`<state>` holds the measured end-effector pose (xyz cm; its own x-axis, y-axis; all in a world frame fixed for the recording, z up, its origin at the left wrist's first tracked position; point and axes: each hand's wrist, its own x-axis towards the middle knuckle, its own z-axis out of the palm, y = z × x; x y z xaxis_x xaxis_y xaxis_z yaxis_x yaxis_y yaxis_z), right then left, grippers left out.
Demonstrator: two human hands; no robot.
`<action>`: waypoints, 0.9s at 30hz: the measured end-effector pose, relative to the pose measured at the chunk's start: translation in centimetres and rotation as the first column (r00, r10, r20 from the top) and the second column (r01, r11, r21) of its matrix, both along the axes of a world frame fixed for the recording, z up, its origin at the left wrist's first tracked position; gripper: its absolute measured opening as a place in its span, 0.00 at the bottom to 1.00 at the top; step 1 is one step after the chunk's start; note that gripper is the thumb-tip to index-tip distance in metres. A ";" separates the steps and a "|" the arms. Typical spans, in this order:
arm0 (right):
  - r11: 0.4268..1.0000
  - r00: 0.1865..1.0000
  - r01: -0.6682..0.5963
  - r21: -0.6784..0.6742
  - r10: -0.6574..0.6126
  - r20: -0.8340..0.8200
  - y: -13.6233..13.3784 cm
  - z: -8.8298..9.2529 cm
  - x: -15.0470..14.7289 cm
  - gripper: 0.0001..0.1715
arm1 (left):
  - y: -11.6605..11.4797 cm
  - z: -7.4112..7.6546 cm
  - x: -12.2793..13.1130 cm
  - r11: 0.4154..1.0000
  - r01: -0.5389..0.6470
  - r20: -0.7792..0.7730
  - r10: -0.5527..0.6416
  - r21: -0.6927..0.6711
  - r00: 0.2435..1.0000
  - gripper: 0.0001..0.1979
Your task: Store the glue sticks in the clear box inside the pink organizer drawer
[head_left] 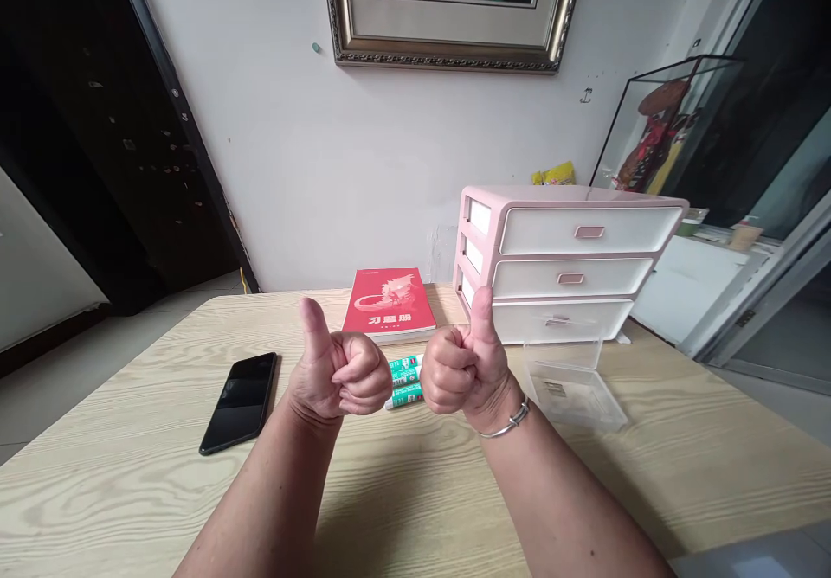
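My left hand (338, 370) and my right hand (464, 362) are both raised above the wooden table (130, 474), each a closed fist with the thumb pointing up and nothing in it. A silver bangle (510, 422) circles my right wrist. Behind and between the fists lie two green-and-white tubes (403, 383), partly hidden by my hands. A red book (389, 304) lies farther back. A black phone (239, 401) rests face up to the left of my left hand.
A pink three-drawer organizer (564, 258) stands at the back right, with a clear plastic tray (571, 383) in front of it. A framed picture (447, 7) hangs on the wall. A glass display case (662, 128) stands at right.
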<state>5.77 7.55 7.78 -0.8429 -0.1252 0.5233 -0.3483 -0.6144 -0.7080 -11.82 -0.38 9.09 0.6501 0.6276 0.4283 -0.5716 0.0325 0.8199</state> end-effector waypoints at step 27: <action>0.821 0.843 -0.530 0.214 0.537 0.026 -4.1 2.3 -0.9 0.45 | -3.9 4.0 3.8 0.936 0.214 -0.131 -0.183 0.280 0.974 0.39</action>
